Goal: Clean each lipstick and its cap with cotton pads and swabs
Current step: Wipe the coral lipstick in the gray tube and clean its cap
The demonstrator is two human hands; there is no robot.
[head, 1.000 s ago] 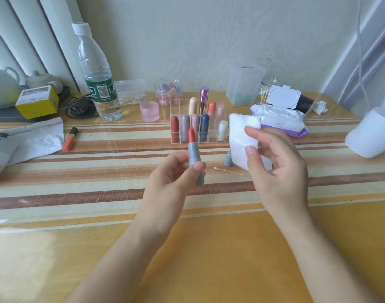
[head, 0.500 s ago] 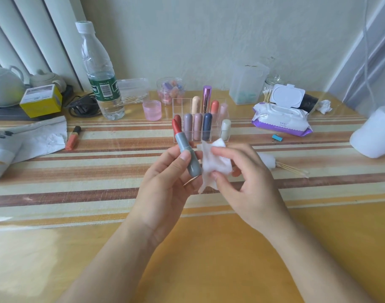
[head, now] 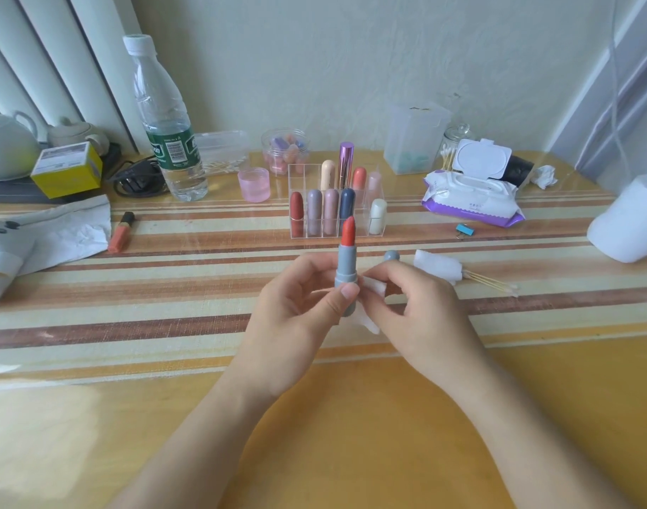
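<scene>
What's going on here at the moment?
A person is cleaning lipsticks. The left hand holds an uncapped grey lipstick upright, red bullet exposed, while the right hand pinches a white cotton pad against its lower tube. What looks like its grey cap sits on the table behind. Other lipsticks stand in the clear organiser.

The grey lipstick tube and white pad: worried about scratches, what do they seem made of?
Grey lipstick tube: probably matte plastic, evenly coloured without glare. White pad: seemingly soft cotton, creased and pinched in the right hand.
</scene>
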